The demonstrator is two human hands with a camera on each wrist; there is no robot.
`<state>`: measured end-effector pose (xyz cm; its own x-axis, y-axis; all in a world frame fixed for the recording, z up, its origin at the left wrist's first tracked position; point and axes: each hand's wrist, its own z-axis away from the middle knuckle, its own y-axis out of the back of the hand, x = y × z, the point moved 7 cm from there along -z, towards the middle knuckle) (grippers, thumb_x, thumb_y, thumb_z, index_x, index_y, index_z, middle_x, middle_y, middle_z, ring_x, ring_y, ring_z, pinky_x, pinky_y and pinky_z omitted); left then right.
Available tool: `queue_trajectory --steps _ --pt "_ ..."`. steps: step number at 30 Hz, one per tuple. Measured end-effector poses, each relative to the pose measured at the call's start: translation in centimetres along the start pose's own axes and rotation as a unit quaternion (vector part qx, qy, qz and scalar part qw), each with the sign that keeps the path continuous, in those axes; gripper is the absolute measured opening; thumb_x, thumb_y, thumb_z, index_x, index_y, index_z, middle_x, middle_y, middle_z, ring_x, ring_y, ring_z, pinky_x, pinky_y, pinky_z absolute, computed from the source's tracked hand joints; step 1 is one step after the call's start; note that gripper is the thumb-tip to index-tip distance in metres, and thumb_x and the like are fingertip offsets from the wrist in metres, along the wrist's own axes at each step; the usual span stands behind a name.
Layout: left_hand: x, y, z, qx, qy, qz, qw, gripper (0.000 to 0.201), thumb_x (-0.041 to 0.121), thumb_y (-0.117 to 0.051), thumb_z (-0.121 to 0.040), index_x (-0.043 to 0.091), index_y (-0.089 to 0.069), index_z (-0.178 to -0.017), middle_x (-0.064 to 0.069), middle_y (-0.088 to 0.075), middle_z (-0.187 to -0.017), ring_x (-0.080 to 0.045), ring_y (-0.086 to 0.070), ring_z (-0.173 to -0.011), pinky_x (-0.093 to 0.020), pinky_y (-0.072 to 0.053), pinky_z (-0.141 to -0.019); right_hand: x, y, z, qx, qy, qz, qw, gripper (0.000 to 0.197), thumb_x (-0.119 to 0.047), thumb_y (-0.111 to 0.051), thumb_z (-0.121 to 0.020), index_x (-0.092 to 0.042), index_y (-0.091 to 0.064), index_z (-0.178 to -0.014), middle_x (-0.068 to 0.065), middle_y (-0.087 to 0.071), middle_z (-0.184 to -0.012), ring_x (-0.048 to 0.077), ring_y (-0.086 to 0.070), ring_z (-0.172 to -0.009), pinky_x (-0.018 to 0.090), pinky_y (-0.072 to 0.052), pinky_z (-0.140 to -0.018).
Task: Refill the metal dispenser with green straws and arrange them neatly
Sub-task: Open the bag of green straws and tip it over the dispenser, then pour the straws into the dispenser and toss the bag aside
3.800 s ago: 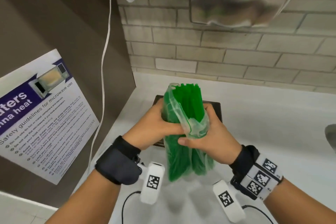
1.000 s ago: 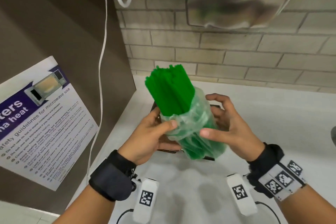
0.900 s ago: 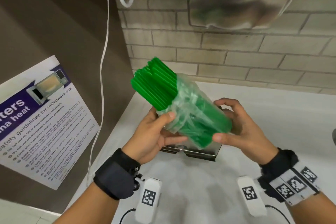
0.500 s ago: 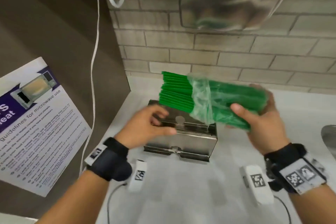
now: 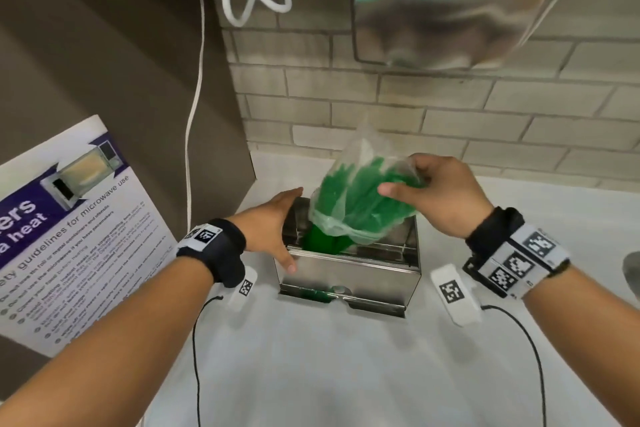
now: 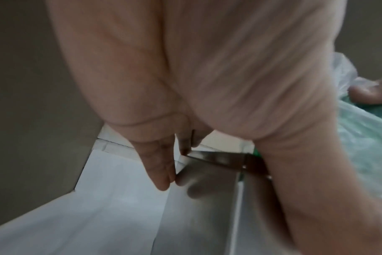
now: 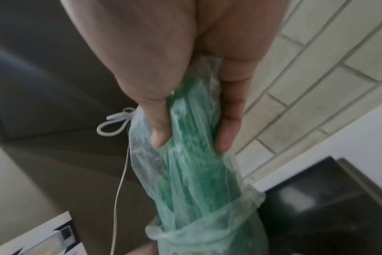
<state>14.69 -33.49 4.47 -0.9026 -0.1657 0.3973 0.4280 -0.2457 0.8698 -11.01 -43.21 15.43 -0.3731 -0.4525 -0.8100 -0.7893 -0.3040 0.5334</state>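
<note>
We note the right hand (image 5: 446, 199) gripping the plastic bag (image 5: 349, 163) of green straws (image 5: 325, 241) tipped into the metal dispenser (image 5: 349, 274), the left hand (image 5: 273, 229) flat, fingers straight, against its side.

My left hand (image 5: 273, 225) lay flat with fingers straight; my right hand (image 5: 440, 198) curled closed (thumb forward), raised higher.
</note>
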Motion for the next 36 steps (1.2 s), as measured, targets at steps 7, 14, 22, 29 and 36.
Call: queue_trajectory --steps 7,14,22,29,36 --pt "-0.3 -0.2 -0.1 0.029 -0.030 0.070 0.997 0.143 0.038 -0.100 -0.041 0.029 -0.015 -0.156 0.004 -0.031 -0.155 -0.016 -0.041 -0.137 -0.030 -0.038 -0.114 0.8 1.0 -0.5 0.079 0.009 -0.060 0.995 0.020 -0.036 -0.080 -0.079 -0.020 -0.078 -0.091 -0.008 -0.078 -0.083 0.007 -0.074 -0.077 0.026 -0.059 -0.075" --pt "-0.3 -0.3 -0.3 0.025 -0.026 0.055 0.998 0.150 0.044 -0.099 -0.040 0.024 -0.010 -0.159 0.002 -0.024 -0.160 -0.016 -0.035 -0.143 -0.026 -0.032 -0.117 -0.2 2.5 -0.5 0.088 0.043 0.112 0.989 0.067 -0.056 -0.053 -0.094 0.002 -0.056 -0.061 0.013 -0.046 -0.051 0.021 -0.043 -0.048 0.027 -0.035 -0.050" --pt "-0.4 -0.4 -0.4 0.025 -0.024 0.068 0.997 0.147 0.040 -0.099 -0.043 0.025 -0.010 -0.159 0.003 -0.024 -0.159 -0.017 -0.035 -0.142 -0.022 -0.030 -0.114 0.6 2.1 -0.5 -0.019 -0.006 0.145 0.989 0.051 -0.051 -0.043 -0.101 -0.015 -0.079 -0.090 0.007 -0.076 -0.088 0.007 -0.065 -0.071 0.026 -0.050 -0.075" --pt "-0.5 -0.4 -0.3 0.021 -0.013 0.060 0.998 0.151 0.041 -0.099 -0.044 0.026 -0.005 -0.160 0.003 -0.017 -0.163 -0.017 -0.033 -0.145 -0.028 -0.031 -0.119 -0.3 4.1 -1.3 -0.026 -0.027 0.154 0.987 0.046 -0.050 -0.055 -0.096 -0.016 -0.078 -0.074 -0.008 -0.063 -0.055 0.010 -0.056 -0.054 0.015 -0.040 -0.052" --pt "-0.3 -0.3 -0.1 0.023 -0.022 0.069 0.997 0.148 0.038 -0.099 -0.043 0.030 -0.008 -0.159 0.003 -0.021 -0.161 -0.018 -0.035 -0.143 -0.032 -0.032 -0.119 -1.2 6.9 -2.0 0.017 -0.016 0.147 0.989 0.032 -0.043 -0.066 -0.090 -0.013 -0.075 -0.082 0.003 -0.065 -0.063 0.008 -0.054 -0.052 0.024 -0.041 -0.057"
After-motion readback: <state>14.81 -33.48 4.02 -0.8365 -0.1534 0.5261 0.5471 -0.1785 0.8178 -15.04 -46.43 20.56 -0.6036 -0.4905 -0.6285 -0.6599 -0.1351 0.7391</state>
